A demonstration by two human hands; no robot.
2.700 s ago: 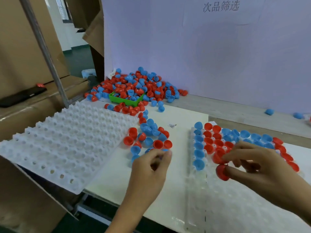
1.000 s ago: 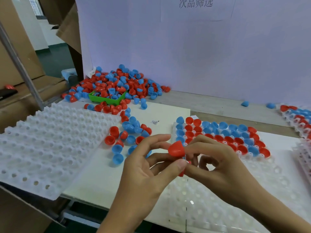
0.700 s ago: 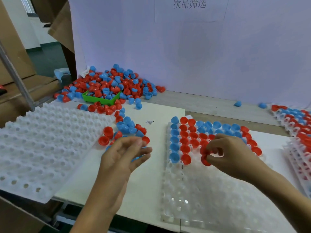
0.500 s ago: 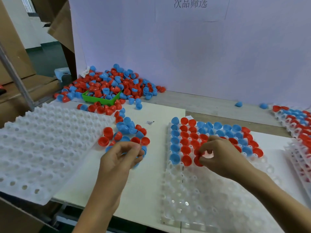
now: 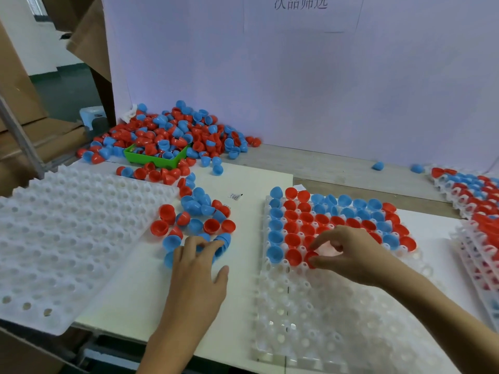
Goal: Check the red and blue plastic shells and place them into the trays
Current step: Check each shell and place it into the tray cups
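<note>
- A white paper sheet (image 5: pixel 294 12) is fixed to the pale backboard (image 5: pixel 297 85) at 12 o'clock; its dark printed Chinese characters read 次品筛选, with their tops cut off by the frame edge.
- A small label (image 5: pixel 235 196) lies on the white table (image 5: pixel 243 238) near the centre; its dark print is too small to read.

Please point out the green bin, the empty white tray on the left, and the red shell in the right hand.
green bin (image 5: pixel 151 158): head view, its front wall.
empty white tray (image 5: pixel 67 238): head view, its bumpy middle.
red shell (image 5: pixel 311 258): head view, its visible left edge.
</note>
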